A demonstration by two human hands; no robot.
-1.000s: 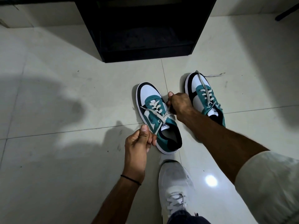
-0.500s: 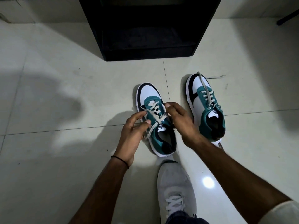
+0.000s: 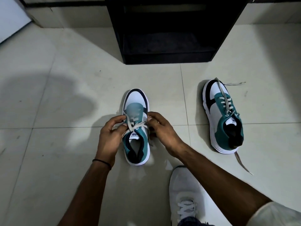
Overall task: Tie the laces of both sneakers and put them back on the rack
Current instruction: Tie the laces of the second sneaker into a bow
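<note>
Two teal, white and black sneakers stand on the tiled floor, toes pointing away from me. The left sneaker is between my hands, its pale laces crossed above the tongue. My left hand pinches one lace end at the shoe's left side. My right hand pinches the other end at its right side. The right sneaker sits apart to the right, laces loose, one end trailing over the toe and another on the floor behind the heel. The black shoe rack stands open ahead.
My own white shoe rests on the floor at the bottom, right of centre. A pale wall and skirting run behind the rack. Light floor tiles stretch around both sneakers, with a shadow at the left.
Both hands have closed in over the left sneaker's laces, which now cross. The left sneaker has turned straight, and the view has shifted so the right sneaker sits farther right.
</note>
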